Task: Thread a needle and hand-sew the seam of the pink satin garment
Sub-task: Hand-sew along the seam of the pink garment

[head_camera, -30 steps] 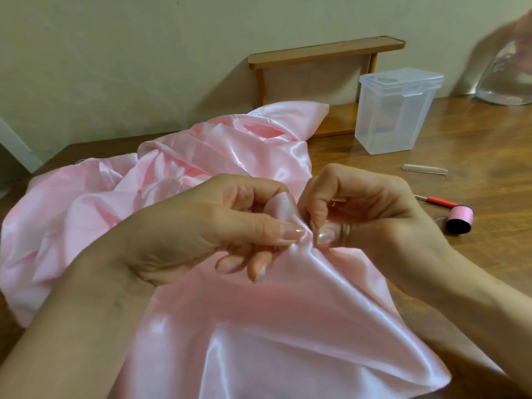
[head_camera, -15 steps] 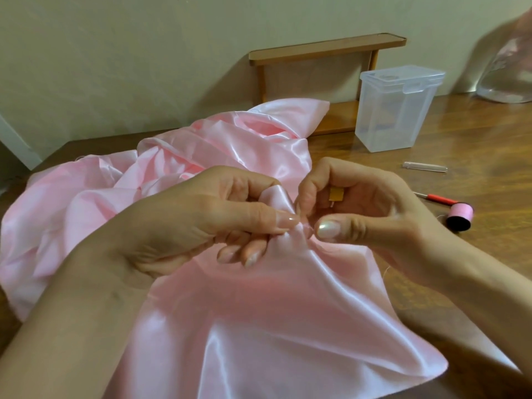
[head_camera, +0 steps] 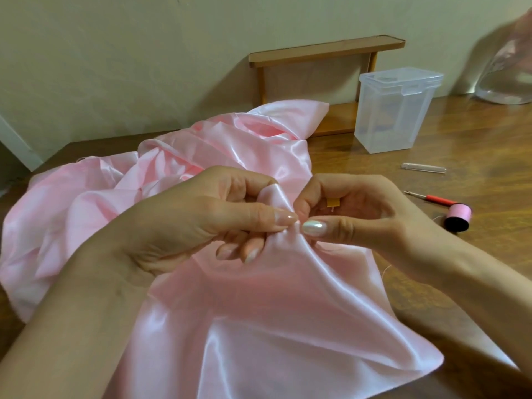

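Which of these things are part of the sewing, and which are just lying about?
In use: pink satin garment, pinched by left hand and right hand; pink thread spool, likely.
Lying about: red-handled tool, clear tube, clear plastic box, wooden shelf, glass vessel.

we see a plain glossy pale pink satin garment point(head_camera: 259, 326), white sheen on folds. warm brown grained wooden table point(head_camera: 475, 145). clear colourless plastic box point(head_camera: 397, 116). pink thread spool point(head_camera: 459, 215), black rim. thin red-handled tool point(head_camera: 440, 200). tan wooden shelf point(head_camera: 325, 49). pale greenish-beige wall point(head_camera: 115, 53). right hand point(head_camera: 359, 210) thumbnail pearly white.
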`<state>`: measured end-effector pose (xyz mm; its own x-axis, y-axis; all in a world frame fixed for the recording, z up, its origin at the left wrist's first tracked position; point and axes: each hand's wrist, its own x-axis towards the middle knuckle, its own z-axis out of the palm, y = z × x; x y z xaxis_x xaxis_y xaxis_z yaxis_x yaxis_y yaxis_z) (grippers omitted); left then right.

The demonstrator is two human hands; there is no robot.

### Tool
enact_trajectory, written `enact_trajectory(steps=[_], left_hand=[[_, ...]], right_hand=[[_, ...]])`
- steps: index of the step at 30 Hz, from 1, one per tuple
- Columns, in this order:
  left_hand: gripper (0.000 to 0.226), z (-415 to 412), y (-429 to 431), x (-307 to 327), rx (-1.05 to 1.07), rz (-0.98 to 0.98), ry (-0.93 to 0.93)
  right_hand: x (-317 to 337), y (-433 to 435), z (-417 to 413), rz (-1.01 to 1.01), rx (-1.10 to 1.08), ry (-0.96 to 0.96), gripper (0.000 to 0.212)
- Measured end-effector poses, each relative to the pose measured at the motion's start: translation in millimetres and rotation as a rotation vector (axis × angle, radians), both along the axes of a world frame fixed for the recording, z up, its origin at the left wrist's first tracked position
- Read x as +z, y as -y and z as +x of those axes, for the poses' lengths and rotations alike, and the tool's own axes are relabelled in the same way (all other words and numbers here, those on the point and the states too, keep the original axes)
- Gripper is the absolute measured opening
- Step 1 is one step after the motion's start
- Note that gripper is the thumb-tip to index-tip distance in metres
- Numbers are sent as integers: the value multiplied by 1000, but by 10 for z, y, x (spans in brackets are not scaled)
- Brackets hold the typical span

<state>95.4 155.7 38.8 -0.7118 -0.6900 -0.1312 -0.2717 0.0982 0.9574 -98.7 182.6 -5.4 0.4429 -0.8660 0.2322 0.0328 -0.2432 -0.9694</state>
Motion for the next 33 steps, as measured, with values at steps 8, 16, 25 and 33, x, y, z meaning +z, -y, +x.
enact_trajectory(steps=[8, 16, 25, 33], left_hand=[[14, -20, 16, -38, 14, -39, -12], [16, 219, 86, 36, -9, -77, 103], [49, 571, 236, -5, 74, -58, 222], [18, 461, 173, -23, 82, -117, 214]], right_hand=[[-26, 19, -1, 1, 11, 31, 16], [-22, 72, -44, -23, -1, 7, 4], [-97, 130, -55, 72, 22, 30, 15], [-117, 201, -134, 138, 55, 128, 7]])
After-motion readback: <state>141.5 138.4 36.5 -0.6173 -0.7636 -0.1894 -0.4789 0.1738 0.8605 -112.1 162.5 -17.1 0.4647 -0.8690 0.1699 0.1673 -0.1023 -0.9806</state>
